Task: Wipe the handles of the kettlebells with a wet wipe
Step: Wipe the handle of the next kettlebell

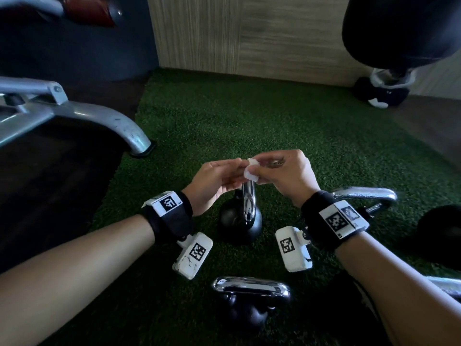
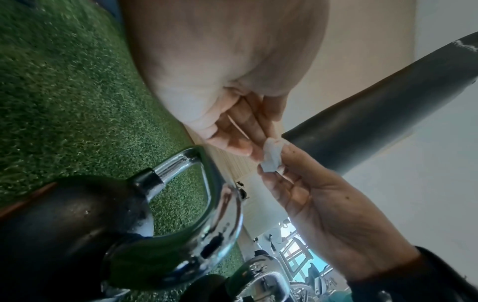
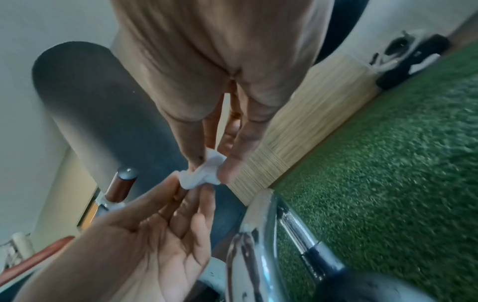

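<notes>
Right now both hands meet above the turf (image 1: 249, 116), w/ a small crumpled white wet wipe (image 1: 250, 170) caught between them; left hand (image 1: 216, 181) pinches one side of the wipe w/ thumb and fingertips, other fingers fairly straight, palm up in the right wrist view; right hand (image 1: 290, 174) pinches the other side, thumb and forefinger closed on it, remaining fingers curled loosely. Wipe sits just above the chrome handle (image 1: 249, 203) of the middle kettlebell (image 1: 240, 222); cannot tell if it touches the handle, looks slightly apart in the left wrist view. That kettlebell stands upright on the turf, black ball below, handle seen edge-on, directly under the hands and between the two wrists. A 2nd kettlebell (image 1: 245, 312) stands nearer the person, by the near edge of the turf, chrome handle crosswise; a 3rd kettlebell (image 1: 441, 233) is at the right, its chrome handle partly hidden behind the right wrist. Both wrists carry black straps w/ white marker blocks. Grey metal machine leg (image 1: 119, 126) lands at the turf's left edge; wood-panel wall (image 1: 249, 33) runs along the far edge; black padded part (image 1: 399, 28) hangs top right.
</notes>
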The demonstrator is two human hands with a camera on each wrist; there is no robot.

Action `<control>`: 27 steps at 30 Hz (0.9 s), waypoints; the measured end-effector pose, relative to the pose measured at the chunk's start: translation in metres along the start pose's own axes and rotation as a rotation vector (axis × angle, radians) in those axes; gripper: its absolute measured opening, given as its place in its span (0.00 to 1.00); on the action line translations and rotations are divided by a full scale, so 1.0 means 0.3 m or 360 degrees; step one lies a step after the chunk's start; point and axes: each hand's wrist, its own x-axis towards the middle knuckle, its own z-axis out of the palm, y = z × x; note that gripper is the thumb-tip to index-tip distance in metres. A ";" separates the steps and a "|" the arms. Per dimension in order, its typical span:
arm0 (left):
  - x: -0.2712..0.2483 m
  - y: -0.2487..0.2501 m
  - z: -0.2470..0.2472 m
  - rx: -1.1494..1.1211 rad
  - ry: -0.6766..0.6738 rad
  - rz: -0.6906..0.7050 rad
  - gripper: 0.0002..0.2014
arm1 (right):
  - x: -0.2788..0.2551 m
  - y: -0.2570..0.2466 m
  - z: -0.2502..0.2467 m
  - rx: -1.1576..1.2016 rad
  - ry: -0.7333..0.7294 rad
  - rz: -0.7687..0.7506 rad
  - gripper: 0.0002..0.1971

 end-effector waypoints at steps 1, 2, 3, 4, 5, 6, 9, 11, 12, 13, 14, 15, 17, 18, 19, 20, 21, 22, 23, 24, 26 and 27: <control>0.000 -0.003 -0.003 0.0039 0.0021 0.0015 0.15 | 0.006 0.009 -0.003 0.0055 0.0005 0.0038 0.12; 0.004 -0.015 -0.004 0.0102 0.0082 0.0035 0.15 | 0.009 0.020 -0.007 0.0113 0.0015 0.0079 0.11; 0.011 -0.039 -0.010 0.0216 0.0178 0.0055 0.15 | 0.012 0.038 -0.010 0.0168 0.0031 0.0121 0.11; 0.019 -0.069 -0.022 0.0430 0.0294 0.0066 0.14 | 0.013 0.059 -0.016 0.0214 0.0056 0.0165 0.11; 0.028 -0.104 -0.039 0.0739 0.0364 0.0061 0.15 | 0.012 0.082 -0.023 0.0248 0.0088 0.0209 0.11; 0.040 -0.146 -0.065 0.1119 0.0338 0.0012 0.17 | 0.012 0.105 -0.030 0.0271 0.0119 0.0257 0.11; 0.055 -0.298 -0.116 0.1964 -0.0214 -0.0152 0.46 | 0.013 0.173 -0.045 0.0267 0.0198 0.0402 0.09; 0.067 -0.399 -0.103 0.2119 -0.0368 -0.0156 0.71 | 0.020 0.212 -0.045 0.0257 0.0233 0.0481 0.07; 0.074 -0.439 -0.081 0.2159 -0.0309 -0.0171 0.76 | 0.023 0.231 -0.044 0.0262 0.0251 0.0517 0.07; 0.084 -0.473 -0.060 0.2174 -0.0188 -0.0195 0.76 | 0.028 0.251 -0.041 0.0264 0.0268 0.0548 0.07; 0.092 -0.492 -0.039 0.2177 -0.0076 -0.0184 0.73 | 0.032 0.270 -0.037 0.0266 0.0283 0.0578 0.07; 0.102 -0.503 -0.026 0.2155 0.0000 -0.0141 0.67 | 0.037 0.287 -0.032 0.0269 0.0294 0.0607 0.07; 0.102 -0.505 -0.022 0.2071 0.0055 -0.0005 0.55 | 0.043 0.312 -0.020 0.0307 0.0299 0.0660 0.08; 0.097 -0.500 -0.031 0.2017 0.0057 0.0067 0.52 | 0.045 0.322 -0.013 0.0340 0.0297 0.0678 0.09; 0.090 -0.486 -0.042 0.1951 0.0038 0.0128 0.50 | 0.047 0.332 -0.004 0.0367 0.0296 0.0687 0.09; 0.080 -0.465 -0.054 0.1857 -0.0004 0.0176 0.48 | 0.049 0.342 0.007 0.0380 0.0304 0.0690 0.09; 0.073 -0.447 -0.069 0.1750 -0.0051 0.0221 0.44 | 0.052 0.355 0.022 0.0374 0.0324 0.0687 0.08; 0.064 -0.427 -0.083 0.1649 -0.0106 0.0242 0.39 | 0.056 0.370 0.040 0.0341 0.0351 0.0681 0.08; 0.058 -0.411 -0.097 0.1559 -0.0156 0.0262 0.35 | 0.064 0.385 0.061 0.0289 0.0373 0.0675 0.08; 0.056 -0.399 -0.109 0.1506 -0.0189 0.0283 0.33 | 0.071 0.397 0.082 0.0233 0.0386 0.0675 0.09; 0.061 -0.403 -0.125 0.1450 -0.0222 0.0288 0.30 | 0.095 0.420 0.122 0.0178 0.0392 0.0696 0.10; 0.064 -0.407 -0.126 0.1445 -0.0236 0.0282 0.30 | 0.107 0.433 0.138 0.0177 0.0395 0.0707 0.10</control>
